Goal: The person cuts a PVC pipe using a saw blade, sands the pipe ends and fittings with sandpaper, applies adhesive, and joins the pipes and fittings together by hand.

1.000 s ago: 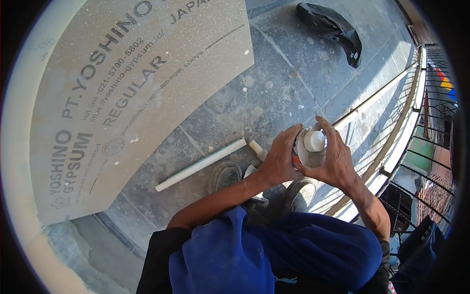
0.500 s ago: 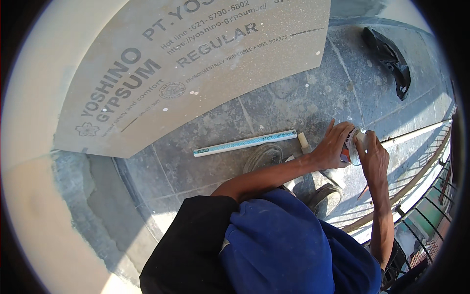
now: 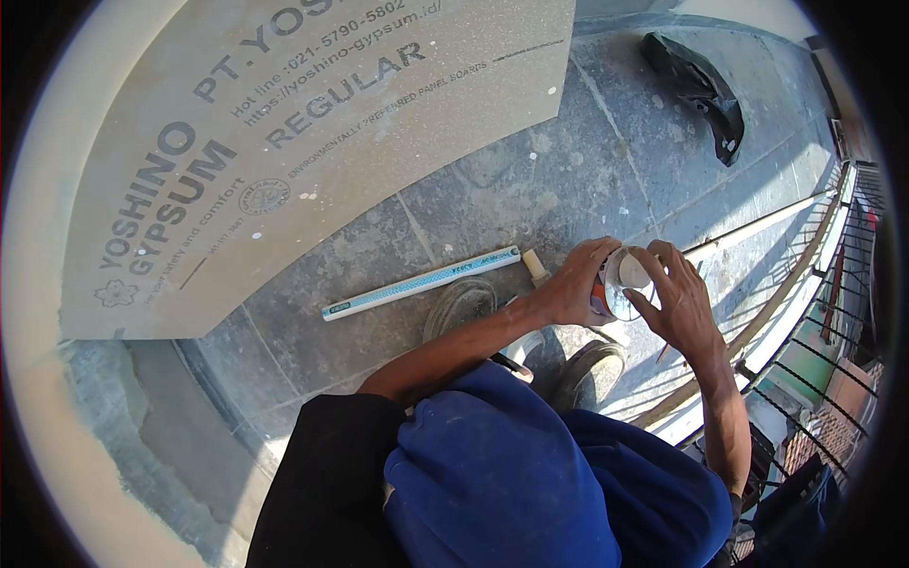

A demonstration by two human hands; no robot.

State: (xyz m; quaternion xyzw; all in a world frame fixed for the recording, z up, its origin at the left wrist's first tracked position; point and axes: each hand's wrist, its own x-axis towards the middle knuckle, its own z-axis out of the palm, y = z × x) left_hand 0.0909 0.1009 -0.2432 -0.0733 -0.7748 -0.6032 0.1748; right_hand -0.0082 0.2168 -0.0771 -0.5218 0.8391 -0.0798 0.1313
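Head view shows your 2 bare hands meeting around a small can (image 3: 599, 299) held above the floor (image 3: 492, 204), out in front of your right knee. Your left hand (image 3: 574, 290) is curled round the can's near-left side, its fingers bent and closed on the wall, so it has firm hold of it. The can has a red-orange patch on its side and a silvery round top, tilted toward you, with a white cap (image 3: 632, 274) standing on it. Your right hand (image 3: 684, 301) is partly open, thumb and fingers arched on either side of that cap; you cannot tell from this angle whether they pinch it or only rest about it. Below your hands you have 2 dark, dusty shoes, the left shoe (image 3: 461, 303) and the right shoe (image 3: 589, 374). To your left, a long white strip (image 3: 421, 283) with blue print lies on the floor, and a short pale handle (image 3: 535, 264) sits just beside its right end. Farther off, a black plastic bag (image 3: 703, 90) lies crumpled. A large grey board (image 3: 322, 180) fills your upper left, and a black railing (image 3: 822, 383) runs along your right.
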